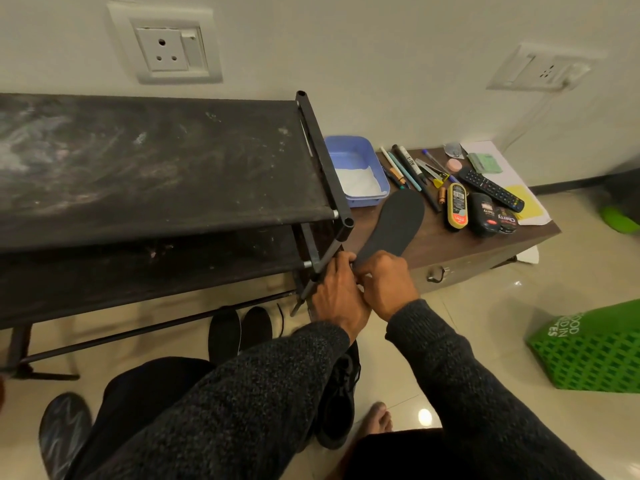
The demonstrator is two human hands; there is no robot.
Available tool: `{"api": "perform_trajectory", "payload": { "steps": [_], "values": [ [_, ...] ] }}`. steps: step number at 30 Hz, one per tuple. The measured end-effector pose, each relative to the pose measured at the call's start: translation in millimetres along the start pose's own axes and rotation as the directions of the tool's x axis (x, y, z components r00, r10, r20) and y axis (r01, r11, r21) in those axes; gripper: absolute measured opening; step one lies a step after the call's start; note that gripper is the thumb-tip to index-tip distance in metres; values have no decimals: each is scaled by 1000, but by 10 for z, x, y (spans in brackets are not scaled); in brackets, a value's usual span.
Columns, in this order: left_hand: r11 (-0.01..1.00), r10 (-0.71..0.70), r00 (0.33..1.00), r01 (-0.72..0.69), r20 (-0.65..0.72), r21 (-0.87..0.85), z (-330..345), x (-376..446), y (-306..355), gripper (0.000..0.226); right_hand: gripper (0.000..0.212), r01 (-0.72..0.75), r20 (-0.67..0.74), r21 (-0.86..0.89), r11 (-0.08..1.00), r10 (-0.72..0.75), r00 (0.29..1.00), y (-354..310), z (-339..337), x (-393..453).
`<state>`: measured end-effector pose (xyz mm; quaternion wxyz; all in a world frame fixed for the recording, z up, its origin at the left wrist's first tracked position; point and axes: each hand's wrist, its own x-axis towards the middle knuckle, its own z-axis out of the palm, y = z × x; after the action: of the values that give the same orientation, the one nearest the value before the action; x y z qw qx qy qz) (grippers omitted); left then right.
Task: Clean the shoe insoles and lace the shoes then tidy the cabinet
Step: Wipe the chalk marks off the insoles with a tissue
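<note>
Both hands meet at the heel end of a dark grey insole (396,223) that points up and away over the brown box top. My left hand (337,296) and my right hand (388,284) each grip that near end, fingers curled round it. Two more dark insoles (239,330) lie on the floor under the black shoe rack (156,168). A black laced shoe (337,407) sits on the floor between my arms, partly hidden by my left sleeve. Another dark shoe (64,431) shows at the bottom left.
A low brown box (460,251) carries a blue tub (356,169) with white cloth, pens, shoe polish containers (481,211) and a remote (491,188). A green crate (592,351) stands on the tiled floor at the right. My bare foot (377,417) rests near the shoe.
</note>
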<state>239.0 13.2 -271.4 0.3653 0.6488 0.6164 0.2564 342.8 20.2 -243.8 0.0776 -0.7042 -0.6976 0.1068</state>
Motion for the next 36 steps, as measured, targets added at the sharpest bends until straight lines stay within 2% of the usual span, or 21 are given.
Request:
{"api": "perform_trajectory", "payload": {
  "steps": [2, 3, 5, 6, 9, 14, 17, 21, 25, 29, 32, 34, 36],
  "values": [
    [1000, -5, 1000, 5, -6, -3, 22, 5, -10, 53, 16, -28, 26, 62, 998, 27, 999, 5, -69, -36],
    [1000, -20, 1000, 20, -8, -12, 29, 5, -9, 55, 16, -94, 22, 141, 986, 92, 996, 8, -122, -29],
    [999, -42, 999, 42, -8, -30, 43, 3, -5, 60, 14, -195, -50, 258, 946, 214, 975, 62, -195, 50],
    [998, -45, 999, 45, -5, -40, 54, 3, -9, 61, 15, -225, -90, 262, 938, 255, 963, 100, -210, 127],
    [997, -47, 999, 48, 9, -54, 64, 6, -22, 63, 19, -310, -123, 200, 930, 337, 933, 209, -201, 415],
    [998, -50, 999, 51, 21, -26, 42, 52, -17, 65, 26, -440, -79, 58, 896, 444, 893, 214, -78, 780],
    [998, -68, 997, 68, 24, -12, 42, 51, 0, 66, 23, -381, -71, 17, 924, 382, 922, 139, -14, 712],
    [995, -89, 996, 89, 6, -33, 55, 38, 28, 62, 17, -205, -90, -21, 979, 202, 975, 42, 54, 430],
    [990, -116, 993, 115, -1, -75, 34, 25, 51, 66, 21, -79, -70, 29, 996, 81, 994, -4, 14, 174],
    [996, -66, 998, 66, 3, -68, 31, 3, 34, 66, 18, 44, 49, -13, 999, -43, 998, 31, -116, 47],
    [997, -63, 998, 63, 5, -40, 61, 8, 1, 65, 19, -6, 180, -16, 1000, 8, 984, 149, -262, 26],
    [998, -60, 998, 60, 5, -15, 71, 11, -16, 66, 15, -133, 244, 35, 990, 121, 962, 300, -362, 63],
    [998, -56, 998, 56, -1, -7, 75, 8, -21, 66, 12, -307, 150, 140, 941, 286, 946, 461, -438, 162]
  ]
}}
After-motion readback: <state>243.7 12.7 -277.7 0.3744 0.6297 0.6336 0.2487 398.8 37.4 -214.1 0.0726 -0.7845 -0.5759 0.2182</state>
